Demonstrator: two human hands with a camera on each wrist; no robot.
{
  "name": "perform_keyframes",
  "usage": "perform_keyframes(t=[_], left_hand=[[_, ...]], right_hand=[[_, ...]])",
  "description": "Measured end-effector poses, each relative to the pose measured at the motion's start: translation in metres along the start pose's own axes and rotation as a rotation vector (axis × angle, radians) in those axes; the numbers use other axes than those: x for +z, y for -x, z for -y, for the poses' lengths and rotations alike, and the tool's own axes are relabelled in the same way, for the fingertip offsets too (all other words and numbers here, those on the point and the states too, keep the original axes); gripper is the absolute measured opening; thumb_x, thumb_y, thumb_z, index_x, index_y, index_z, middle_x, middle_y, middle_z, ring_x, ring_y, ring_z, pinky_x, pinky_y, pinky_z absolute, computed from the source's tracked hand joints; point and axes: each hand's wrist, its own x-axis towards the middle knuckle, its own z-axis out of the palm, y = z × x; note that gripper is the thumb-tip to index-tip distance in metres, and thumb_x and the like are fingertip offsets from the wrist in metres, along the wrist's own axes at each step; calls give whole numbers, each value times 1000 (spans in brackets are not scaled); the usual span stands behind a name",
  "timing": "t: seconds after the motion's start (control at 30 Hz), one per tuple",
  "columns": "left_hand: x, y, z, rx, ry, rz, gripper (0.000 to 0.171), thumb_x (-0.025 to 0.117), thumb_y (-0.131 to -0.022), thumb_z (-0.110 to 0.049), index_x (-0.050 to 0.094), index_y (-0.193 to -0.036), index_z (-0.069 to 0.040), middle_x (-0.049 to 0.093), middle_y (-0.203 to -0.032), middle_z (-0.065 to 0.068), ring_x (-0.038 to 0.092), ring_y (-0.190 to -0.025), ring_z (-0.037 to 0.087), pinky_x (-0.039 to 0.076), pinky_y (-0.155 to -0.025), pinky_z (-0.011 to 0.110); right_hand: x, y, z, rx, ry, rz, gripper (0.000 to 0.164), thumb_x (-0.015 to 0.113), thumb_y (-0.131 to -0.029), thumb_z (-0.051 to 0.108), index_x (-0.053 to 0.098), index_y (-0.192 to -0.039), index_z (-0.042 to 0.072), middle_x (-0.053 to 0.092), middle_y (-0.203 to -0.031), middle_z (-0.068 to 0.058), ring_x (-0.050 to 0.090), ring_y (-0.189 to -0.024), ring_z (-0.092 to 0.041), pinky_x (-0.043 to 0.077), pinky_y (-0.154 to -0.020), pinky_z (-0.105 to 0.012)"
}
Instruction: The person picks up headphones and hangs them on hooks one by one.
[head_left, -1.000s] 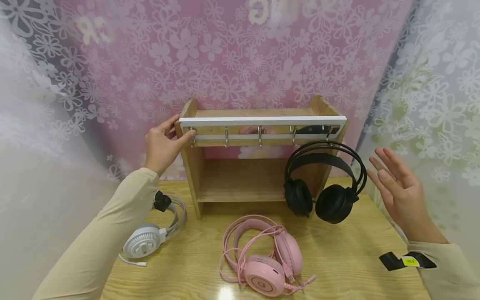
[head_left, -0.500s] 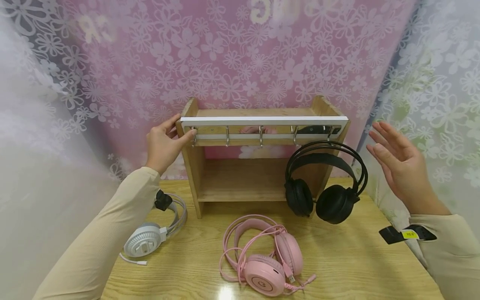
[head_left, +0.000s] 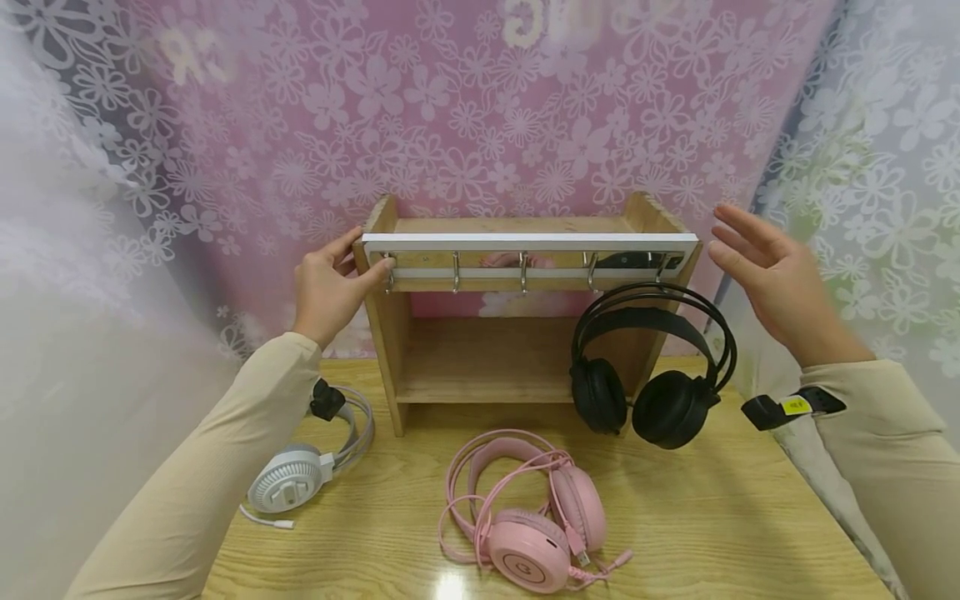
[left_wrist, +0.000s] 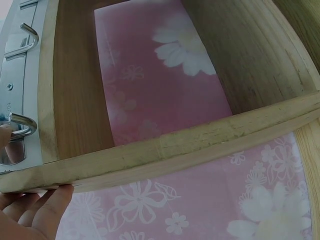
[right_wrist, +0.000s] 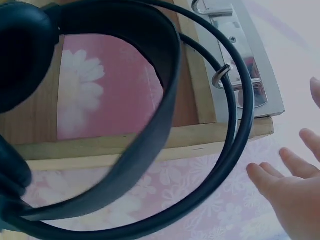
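Shelf [head_left: 480,362], wooden, on the table [head_left: 675,517], probably stiff and fairly weighty, best held by its side boards [head_left: 381,350]; left hand [head_left: 330,287] clamped on the left one, right hand [head_left: 776,283] outstretched, empty, near the right one; black headphones [head_left: 667,410], likely light and springy, hung from the rightmost hook [head_left: 662,265].

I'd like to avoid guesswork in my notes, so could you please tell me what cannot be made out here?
Head view: part of the white headset, behind the left sleeve.
Head view: top of the leftmost hook, covered by the left hand.
Head view: writing on the yellow label, too small.
Right wrist view: parts of the black headphones and right hand, cut off by frame edges.
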Motion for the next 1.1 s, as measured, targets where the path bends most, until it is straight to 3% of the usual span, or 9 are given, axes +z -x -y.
perform_keyframes(t=[0.07, 0.2, 0.3, 0.37, 0.6, 0.7, 0.8, 0.97, 1.1], left_hand=[[0, 0, 0, -2, -2, -1, 68, 80, -79, -29, 53, -137, -6, 58, -132, 14, 63, -111, 26, 55, -87, 29], [0, 0, -1, -3, 7, -2, 67, 80, -79, -28, 53, -137, -6, 58, -132, 14, 63, -111, 26, 54, -87, 28], [0, 0, 0, 0, 8, -2, 67, 80, -79, -27, 53, -137, -6, 58, -132, 14, 63, -111, 26, 54, -87, 28], [0, 0, 0, 4, 8, -2, 67, 80, -79, -27, 52, -137, -6, 58, -132, 14, 63, -111, 27, 55, -87, 28], [0, 0, 0, 16, -1, -5, 67, 80, -79, -27, 53, -136, -5, 58, -131, 14, 63, -110, 27, 55, -87, 29], [0, 1, 0, 15, -4, -3, 67, 80, -80, -27, 53, -136, -5, 58, -131, 14, 63, -110, 27, 55, -87, 29], [1, 1, 0, 15, -6, -3, 67, 80, -80, -27, 53, -137, -5, 58, -131, 14, 63, -110, 27, 55, -86, 29], [1, 1, -1, 25, 1, -7, 66, 80, -79, -26, 53, -136, -4, 59, -130, 15, 63, -109, 27, 55, -86, 28], [1, 1, -1, 31, 4, -9, 66, 80, -80, -25, 53, -136, -3, 59, -131, 15, 63, -109, 28, 55, -86, 29]], right_hand=[[0, -6, 2, 33, 138, 19, 55, 56, -97, 10, 38, -148, 21, 30, -155, 4, 24, -144, -17, 25, -115, -20], [0, -16, 7, 92, 389, 61, 57, 57, -98, 22, 34, -150, 28, 26, -157, 5, 25, -144, -21, 21, -119, -43], [2, -22, 11, 136, 470, 90, 59, 59, -97, 29, 33, -150, 30, 25, -158, 2, 25, -144, -24, 16, -115, -59], [4, -25, 14, 156, 495, 111, 61, 60, -96, 30, 33, -151, 27, 24, -158, 0, 23, -144, -27, 16, -114, -62], [11, -33, 22, 171, 643, 163, 65, 64, -93, 35, 39, -148, 12, 30, -155, -13, 30, -139, -37, 31, -107, -61], [13, -36, 24, 169, 727, 169, 64, 65, -92, 38, 44, -144, 8, 38, -150, -17, 41, -133, -35, 47, -102, -36], [13, -40, 27, 173, 805, 165, 64, 64, -91, 42, 48, -141, 6, 45, -144, -19, 48, -124, -31, 47, -84, -20], [13, -44, 33, 195, 899, 162, 66, 64, -88, 49, 53, -138, 7, 53, -132, -27, 50, -119, -40, 47, -84, -46], [15, -45, 37, 189, 964, 171, 68, 64, -87, 52, 54, -137, 7, 55, -127, -31, 56, -100, -36, 44, -64, -39]])
